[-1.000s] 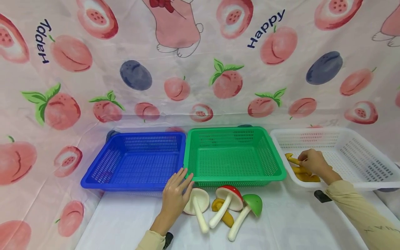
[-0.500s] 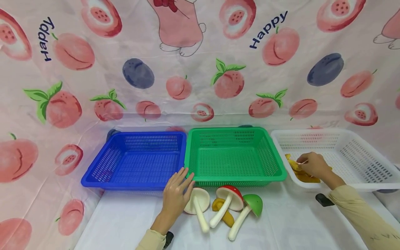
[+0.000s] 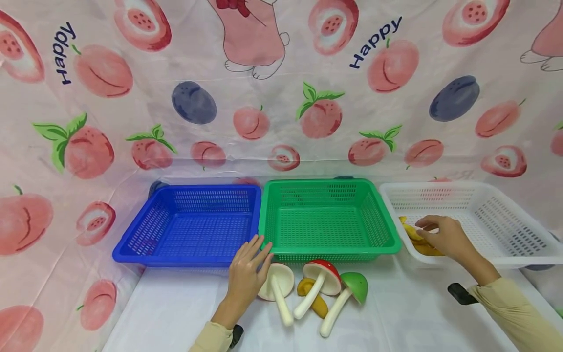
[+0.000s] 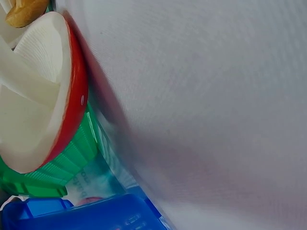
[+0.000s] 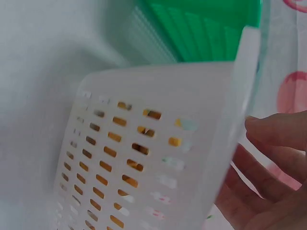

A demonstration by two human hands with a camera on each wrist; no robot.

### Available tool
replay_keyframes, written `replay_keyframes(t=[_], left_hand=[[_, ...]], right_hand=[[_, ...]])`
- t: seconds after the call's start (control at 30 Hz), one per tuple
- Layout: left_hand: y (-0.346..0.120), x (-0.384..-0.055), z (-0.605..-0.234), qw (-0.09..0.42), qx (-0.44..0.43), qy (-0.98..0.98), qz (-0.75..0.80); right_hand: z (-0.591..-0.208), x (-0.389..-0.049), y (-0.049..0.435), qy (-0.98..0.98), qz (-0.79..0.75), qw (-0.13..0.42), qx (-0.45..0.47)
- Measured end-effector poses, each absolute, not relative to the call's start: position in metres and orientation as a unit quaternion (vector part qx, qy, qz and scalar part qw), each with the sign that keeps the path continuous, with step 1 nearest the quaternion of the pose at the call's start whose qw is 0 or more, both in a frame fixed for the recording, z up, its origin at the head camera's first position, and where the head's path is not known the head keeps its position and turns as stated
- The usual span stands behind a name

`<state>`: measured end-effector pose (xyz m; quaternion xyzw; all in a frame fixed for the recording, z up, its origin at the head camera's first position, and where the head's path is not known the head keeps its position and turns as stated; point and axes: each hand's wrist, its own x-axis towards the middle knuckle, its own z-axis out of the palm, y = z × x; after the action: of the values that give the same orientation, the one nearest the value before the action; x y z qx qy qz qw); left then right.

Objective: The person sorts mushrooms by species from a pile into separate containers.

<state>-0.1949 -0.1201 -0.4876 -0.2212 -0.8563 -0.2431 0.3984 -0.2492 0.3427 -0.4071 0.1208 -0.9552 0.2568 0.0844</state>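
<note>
My left hand [image 3: 246, 274] lies with straight fingers at the front corners of the blue and green baskets, holding nothing. Next to it is a toy mushroom [image 3: 281, 308] with its pale underside up. A red-capped mushroom [image 3: 314, 296] lies to its right, over a yellow-brown mushroom [image 3: 320, 307], with a green-capped mushroom [image 3: 355, 287] beyond. Over the white basket [image 3: 510, 261] hovers my right hand [image 3: 448, 237], its fingers loosely bent and nothing between thumb and fingertips. Just left of those fingertips, several yellow-brown mushrooms [image 3: 412, 232] lie in the basket, partly hidden by the hand.
The blue basket [image 3: 186, 264] and green basket [image 3: 325, 252] stand side by side, left of the white one. White cloth [image 3: 176, 313] covers the table. A fruit-print curtain [image 3: 281, 98] hangs behind the baskets.
The yellow-brown mushroom that my right hand was pinching now lies with the others in the white basket. The right fingers have spread and lifted slightly away. My left hand has stayed put.
</note>
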Motion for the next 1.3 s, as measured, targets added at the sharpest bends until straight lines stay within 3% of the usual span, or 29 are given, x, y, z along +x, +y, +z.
replay_keyframes(t=[0.27, 0.9, 1.3], left_hand=[[-0.119, -0.195, -0.487, 0.403, -0.227, -0.853, -0.244], [-0.12, -0.196, -0.489, 0.403, -0.226, -0.853, -0.243], [-0.12, -0.195, -0.489, 0.405, -0.228, -0.852, -0.242]], right_hand=[[-0.399, -0.228, 0.333, -0.94, 0.277, 0.144, 0.139], [-0.382, -0.191, 0.291, -0.919, 0.292, 0.185, 0.189], [-0.378, -0.169, 0.263, -0.902, 0.31, 0.178, 0.242]])
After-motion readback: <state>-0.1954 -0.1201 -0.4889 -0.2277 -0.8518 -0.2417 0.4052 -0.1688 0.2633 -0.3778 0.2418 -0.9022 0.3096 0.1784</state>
